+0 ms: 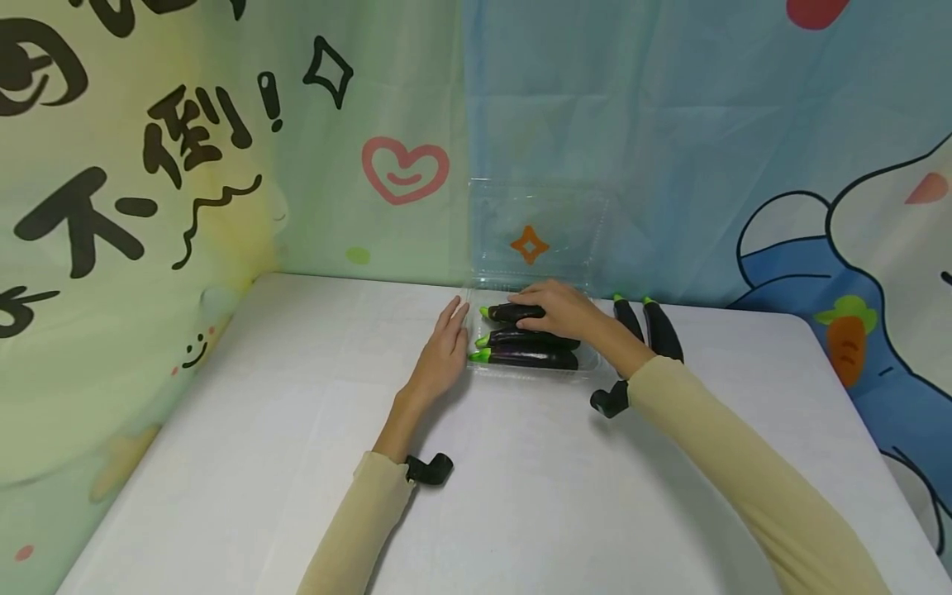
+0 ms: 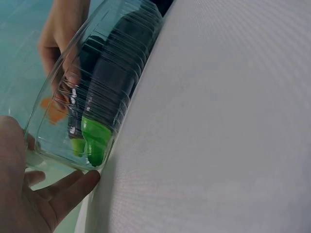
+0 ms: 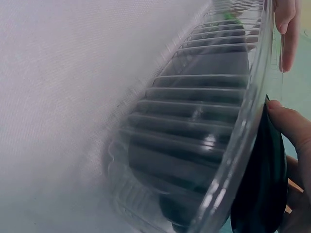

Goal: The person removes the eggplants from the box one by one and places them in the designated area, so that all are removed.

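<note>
A clear plastic box (image 1: 587, 362) lies on the white table, its lid (image 1: 565, 207) raised at the back. In it are two dark purple eggplants, a front one (image 1: 524, 359) and a middle one (image 1: 546, 340), green stems to the left. My right hand (image 1: 558, 307) grips a third eggplant (image 1: 513, 313) at the back of the box; the right wrist view shows the thumb on this eggplant (image 3: 262, 179). My left hand (image 1: 444, 355) touches the left end of the box with fairly straight fingers, also seen there in the left wrist view.
Right of the box, partly behind the right forearm, lie two more eggplants, one slimmer (image 1: 628, 316) and one longer (image 1: 662, 330). A printed cloth backdrop (image 1: 402, 240) hangs along the table's back edge. Each wrist carries a black camera mount (image 1: 431, 469).
</note>
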A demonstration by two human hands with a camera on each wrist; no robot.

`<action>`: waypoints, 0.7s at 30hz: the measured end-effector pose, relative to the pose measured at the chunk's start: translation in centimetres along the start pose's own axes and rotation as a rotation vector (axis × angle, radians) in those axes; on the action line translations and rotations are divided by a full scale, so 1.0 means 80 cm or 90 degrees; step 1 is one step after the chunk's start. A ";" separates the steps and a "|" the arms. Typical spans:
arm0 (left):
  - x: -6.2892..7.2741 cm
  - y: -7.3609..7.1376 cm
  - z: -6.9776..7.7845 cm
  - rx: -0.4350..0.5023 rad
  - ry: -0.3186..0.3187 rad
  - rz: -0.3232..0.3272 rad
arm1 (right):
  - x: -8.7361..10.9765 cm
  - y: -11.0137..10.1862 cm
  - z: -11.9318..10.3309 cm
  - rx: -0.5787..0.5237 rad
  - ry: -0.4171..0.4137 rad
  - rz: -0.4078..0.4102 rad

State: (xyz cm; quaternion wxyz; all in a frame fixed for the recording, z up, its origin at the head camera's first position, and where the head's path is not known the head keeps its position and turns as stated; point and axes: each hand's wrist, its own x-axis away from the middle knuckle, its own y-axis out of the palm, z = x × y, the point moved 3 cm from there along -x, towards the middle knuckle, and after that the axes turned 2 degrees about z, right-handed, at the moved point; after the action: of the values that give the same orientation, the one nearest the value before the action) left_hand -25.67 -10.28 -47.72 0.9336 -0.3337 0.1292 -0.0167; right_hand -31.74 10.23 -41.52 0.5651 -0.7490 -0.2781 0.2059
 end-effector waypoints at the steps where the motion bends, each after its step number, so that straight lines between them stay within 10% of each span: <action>1: 0.000 0.000 0.000 0.001 -0.003 -0.001 | 0.000 0.000 0.000 0.000 0.000 0.001; 21: 0.001 0.000 -0.001 0.002 -0.009 -0.002 | 0.003 0.011 0.000 0.051 0.009 0.024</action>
State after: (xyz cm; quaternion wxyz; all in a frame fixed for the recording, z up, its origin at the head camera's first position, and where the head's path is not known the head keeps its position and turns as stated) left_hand -25.59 -10.38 -47.83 0.9352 -0.3322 0.1218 -0.0157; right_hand -31.38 10.23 -42.38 0.5928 -0.7321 -0.2516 0.2220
